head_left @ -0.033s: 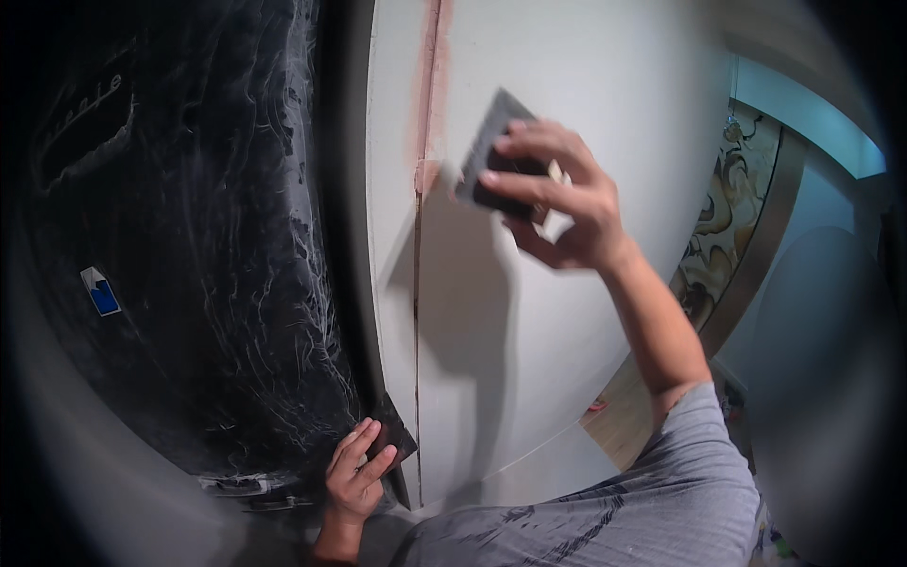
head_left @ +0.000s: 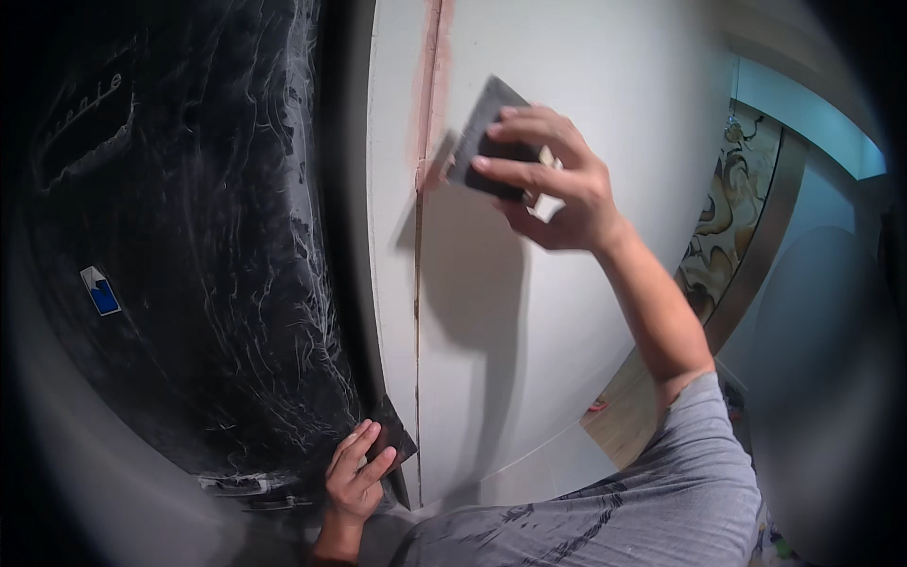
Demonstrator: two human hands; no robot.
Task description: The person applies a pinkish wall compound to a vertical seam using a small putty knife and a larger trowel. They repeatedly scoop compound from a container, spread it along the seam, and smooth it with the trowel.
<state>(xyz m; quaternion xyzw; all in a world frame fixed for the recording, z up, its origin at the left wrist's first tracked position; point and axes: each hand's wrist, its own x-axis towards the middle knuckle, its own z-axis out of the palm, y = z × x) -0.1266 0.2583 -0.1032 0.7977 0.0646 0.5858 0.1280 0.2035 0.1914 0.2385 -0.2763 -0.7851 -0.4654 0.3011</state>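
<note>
My right hand (head_left: 562, 184), its fingers closed, holds a dark flat putty knife (head_left: 487, 123) over the white wall panel (head_left: 567, 312); something pale shows between the fingers. Whether the blade touches the wall I cannot tell. Beside it a narrow seam (head_left: 433, 104) runs down the panel, its upper part smeared with pinkish filler and its lower part a thin dark line. Low down, my left hand (head_left: 354, 477) is closed on a second dark putty knife (head_left: 393, 437), whose blade reaches toward the bottom of the seam.
Black plastic sheeting (head_left: 217, 236), wrinkled and with a small blue-and-white label (head_left: 101, 291), covers the surface on the left, alongside the panel's edge. Beyond the panel on the right are a swirl-patterned wall piece (head_left: 732, 203) and a patch of wooden floor (head_left: 619, 416).
My right hand has moved slightly up and to the left with its putty knife, and its shadow has shifted. The left hand has stayed in place.
</note>
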